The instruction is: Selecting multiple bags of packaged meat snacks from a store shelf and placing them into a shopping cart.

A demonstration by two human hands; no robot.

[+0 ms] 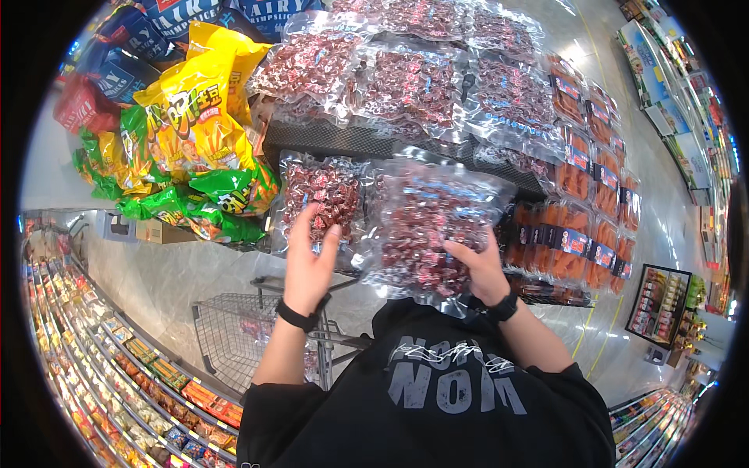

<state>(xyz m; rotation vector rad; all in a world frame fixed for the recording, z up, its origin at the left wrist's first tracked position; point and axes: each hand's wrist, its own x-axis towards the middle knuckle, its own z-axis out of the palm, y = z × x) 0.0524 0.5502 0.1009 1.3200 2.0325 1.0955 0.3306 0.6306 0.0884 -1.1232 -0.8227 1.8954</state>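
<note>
My right hand (pixel 485 270) grips the lower right edge of a clear plastic bag (pixel 425 230) packed with small dark-red pieces, thumb lying on its front. The bag is held up before my chest and looks slightly blurred. Left of it, my left hand (pixel 310 253) has its fingers apart, with nothing in its grasp. Its fingertips overlap a similar clear bag (pixel 324 187) on the front of the display; whether they touch it I cannot tell. A black band circles each wrist.
Similar bags (pixel 409 82) lie in rows on a black display tier (pixel 312 140). Yellow and green snack bags (pixel 199 117) are heaped at the left, packs of orange-brown food (pixel 569 226) at the right. A wire shopping cart (pixel 234 331) stands below my left arm.
</note>
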